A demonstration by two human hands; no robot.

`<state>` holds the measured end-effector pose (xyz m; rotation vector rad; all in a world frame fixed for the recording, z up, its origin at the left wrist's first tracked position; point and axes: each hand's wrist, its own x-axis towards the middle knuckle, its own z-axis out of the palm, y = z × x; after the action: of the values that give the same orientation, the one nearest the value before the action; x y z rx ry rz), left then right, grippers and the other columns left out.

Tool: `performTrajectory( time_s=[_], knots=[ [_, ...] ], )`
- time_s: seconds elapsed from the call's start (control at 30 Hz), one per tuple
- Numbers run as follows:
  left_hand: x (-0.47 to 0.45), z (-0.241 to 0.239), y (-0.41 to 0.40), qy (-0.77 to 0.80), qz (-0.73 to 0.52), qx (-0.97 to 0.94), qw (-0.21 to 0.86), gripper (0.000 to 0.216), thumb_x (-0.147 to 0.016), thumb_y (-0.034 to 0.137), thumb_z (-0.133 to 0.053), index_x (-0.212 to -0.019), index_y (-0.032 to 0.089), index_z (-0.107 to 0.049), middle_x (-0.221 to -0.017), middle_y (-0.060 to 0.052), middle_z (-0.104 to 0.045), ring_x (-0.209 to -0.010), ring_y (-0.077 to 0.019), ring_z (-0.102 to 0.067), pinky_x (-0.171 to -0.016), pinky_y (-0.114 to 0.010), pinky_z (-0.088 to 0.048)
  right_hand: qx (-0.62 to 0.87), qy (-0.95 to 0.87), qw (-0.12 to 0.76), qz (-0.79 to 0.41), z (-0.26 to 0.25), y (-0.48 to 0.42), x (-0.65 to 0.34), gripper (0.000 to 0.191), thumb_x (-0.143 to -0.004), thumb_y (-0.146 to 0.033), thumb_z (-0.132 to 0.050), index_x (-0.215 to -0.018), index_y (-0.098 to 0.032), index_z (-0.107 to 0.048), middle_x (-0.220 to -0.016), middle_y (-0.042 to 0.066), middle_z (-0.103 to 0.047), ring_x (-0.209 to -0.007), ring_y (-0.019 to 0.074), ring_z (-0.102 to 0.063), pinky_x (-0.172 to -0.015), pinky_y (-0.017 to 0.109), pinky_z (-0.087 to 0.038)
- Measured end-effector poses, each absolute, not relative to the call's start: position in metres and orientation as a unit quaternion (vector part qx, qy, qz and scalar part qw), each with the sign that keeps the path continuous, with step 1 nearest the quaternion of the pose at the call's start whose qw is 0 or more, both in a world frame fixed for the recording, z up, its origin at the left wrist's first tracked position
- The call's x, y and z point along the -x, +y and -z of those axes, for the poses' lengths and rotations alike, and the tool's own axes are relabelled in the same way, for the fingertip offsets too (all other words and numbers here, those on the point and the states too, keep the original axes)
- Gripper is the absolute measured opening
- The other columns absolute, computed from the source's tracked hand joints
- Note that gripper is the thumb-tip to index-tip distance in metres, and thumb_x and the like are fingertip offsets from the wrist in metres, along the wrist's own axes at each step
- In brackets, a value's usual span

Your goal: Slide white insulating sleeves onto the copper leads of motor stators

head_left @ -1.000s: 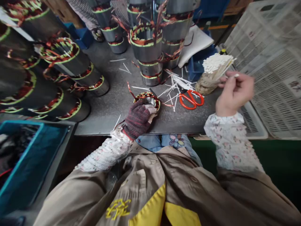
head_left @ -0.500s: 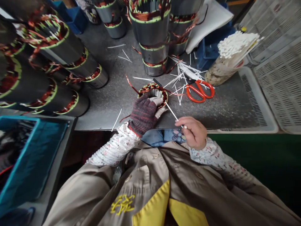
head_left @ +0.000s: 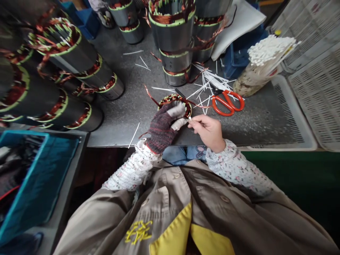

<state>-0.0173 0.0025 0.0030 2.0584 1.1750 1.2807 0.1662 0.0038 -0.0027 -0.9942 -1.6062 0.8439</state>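
At edge of ring (head_left: 188,110), right hand (head_left: 209,131) pinches stick (head_left: 189,118), likely only partway in; left hand (head_left: 165,124) grips ring.

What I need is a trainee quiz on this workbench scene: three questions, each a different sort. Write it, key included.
1. True or false: the right hand wears a glove.
2. Multiple choice: which thing does the left hand touch?
A) a blue bin
B) the copper-wound stator
C) a plastic crate
3. Fill in the blank: the scissors on the workbench have ____ handles.

Key:
1. False; it is bare.
2. B
3. orange-red
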Motion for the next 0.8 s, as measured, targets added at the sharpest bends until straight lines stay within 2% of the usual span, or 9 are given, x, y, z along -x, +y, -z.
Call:
performTrajectory(
  time_s=[0.03,0.1,0.27,0.43,0.53,0.63,0.7,0.8],
  knots=[
    [0.017,-0.004,0.003,0.420,-0.466,-0.748,0.216,0.029,-0.104,0.038,-0.056,-0.130,0.028,-0.063,-0.131,-0.008,-0.070,-0.123,-0.0232,-0.069,-0.107,-0.045,-0.060,0.408,-0.668,0.507,-0.362,0.001,0.003,-0.166,0.028,-0.098,-0.045,-0.061,-0.083,-0.022,-0.069,-0.070,-0.002,-0.070,-0.052,0.0100,-0.057,-0.052,0.025,-0.048],
    [0.018,-0.007,0.005,0.412,-0.467,-0.756,0.203,0.018,-0.103,0.035,-0.059,-0.113,0.027,-0.071,-0.123,-0.007,-0.074,-0.125,-0.0239,-0.068,-0.111,-0.049,-0.058,0.394,-0.685,0.495,-0.361,-0.005,0.000,-0.168,0.030,-0.101,-0.044,-0.057,-0.084,-0.022,-0.069,-0.074,-0.001,-0.070,-0.055,0.0102,-0.059,-0.054,0.025,-0.049],
    [0.018,-0.010,0.007,0.406,-0.477,-0.754,0.197,0.018,-0.101,0.035,-0.063,-0.110,0.025,-0.074,-0.115,-0.006,-0.077,-0.121,-0.0225,-0.070,-0.110,-0.047,-0.059,0.412,-0.742,0.462,-0.256,-0.012,0.002,-0.170,0.029,-0.100,-0.034,-0.054,-0.077,-0.022,-0.066,-0.075,0.001,-0.068,-0.066,0.0141,-0.061,-0.067,0.030,-0.050],
    [0.023,-0.011,0.011,0.387,-0.440,-0.790,0.180,0.020,-0.102,0.035,-0.060,-0.115,0.026,-0.072,-0.118,-0.007,-0.077,-0.121,-0.0218,-0.070,-0.110,-0.046,-0.057,0.460,-0.745,0.437,-0.208,-0.006,0.015,-0.164,0.027,-0.092,-0.033,-0.061,-0.067,-0.022,-0.058,-0.066,-0.001,-0.057,-0.056,0.0121,-0.049,-0.059,0.029,-0.039],
    [0.024,-0.010,0.011,0.372,-0.430,-0.810,0.141,0.018,-0.102,0.033,-0.058,-0.113,0.026,-0.071,-0.111,-0.005,-0.079,-0.114,-0.0210,-0.073,-0.107,-0.046,-0.057,0.462,-0.760,0.401,-0.219,-0.015,0.012,-0.163,0.030,-0.090,-0.035,-0.063,-0.065,-0.022,-0.054,-0.065,-0.002,-0.053,-0.056,0.0112,-0.045,-0.057,0.029,-0.035],
    [0.021,-0.010,0.009,0.381,-0.426,-0.817,0.078,0.016,-0.101,0.026,-0.058,-0.109,0.023,-0.070,-0.106,-0.004,-0.079,-0.107,-0.0211,-0.074,-0.104,-0.045,-0.057,0.434,-0.772,0.379,-0.269,-0.033,0.003,-0.169,0.034,-0.093,-0.030,-0.056,-0.061,-0.022,-0.051,-0.059,-0.002,-0.050,-0.057,0.0122,-0.047,-0.059,0.030,-0.034],
    [0.019,-0.011,0.006,0.396,-0.418,-0.816,0.062,0.014,-0.101,0.026,-0.058,-0.107,0.022,-0.070,-0.105,-0.005,-0.079,-0.105,-0.0210,-0.074,-0.101,-0.043,-0.057,0.402,-0.754,0.403,-0.328,-0.044,-0.003,-0.178,0.034,-0.095,-0.028,-0.054,-0.062,-0.021,-0.055,-0.060,-0.002,-0.052,-0.056,0.0119,-0.048,-0.060,0.030,-0.037],
    [0.019,-0.011,0.004,0.420,-0.413,-0.806,0.060,0.016,-0.102,0.031,-0.060,-0.113,0.021,-0.066,-0.115,-0.008,-0.076,-0.113,-0.0214,-0.071,-0.102,-0.041,-0.057,0.367,-0.697,0.458,-0.412,-0.048,-0.005,-0.188,0.031,-0.098,-0.034,-0.059,-0.070,-0.022,-0.064,-0.066,-0.001,-0.057,-0.056,0.0114,-0.049,-0.058,0.030,-0.040]
  ],
)
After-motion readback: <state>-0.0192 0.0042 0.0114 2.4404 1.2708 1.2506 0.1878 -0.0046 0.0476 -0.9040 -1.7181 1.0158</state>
